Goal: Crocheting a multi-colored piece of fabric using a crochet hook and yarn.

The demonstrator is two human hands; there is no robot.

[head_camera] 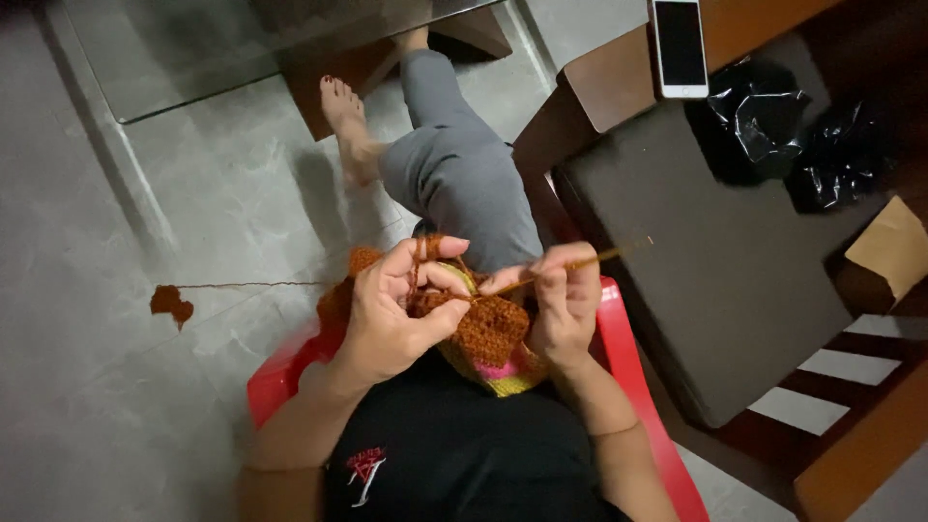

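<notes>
The grey tiled floor [116,319] fills the left of the view, and a dark square cushioned seat [715,280] with a wooden frame stands to the right, carrying two crumpled black plastic bags [773,121] and, on the wooden edge above, a white-framed smartphone [680,46]. The person sits on a red plastic chair [628,358], one grey-trousered leg [464,164] stretched forward. In the lap, between and just below both hands, lies the rust-orange crocheted piece with a yellow-green and pink edge [498,343]. The left hand [396,304] is curled, palm turned inward, thumb and fingers pinching the top of the fabric while a strand of orange yarn runs up over its raised index finger. The right hand [565,300] is closed in a narrow grip around a slim tan crochet hook [594,259], knuckles toward the camera. The hook's long axis runs nearly level, tilted slightly up to the right; its working tip points left into the fabric between the hands. A loose orange yarn strand trails left across the floor to a small orange yarn clump [170,304], well apart from the hands.
</notes>
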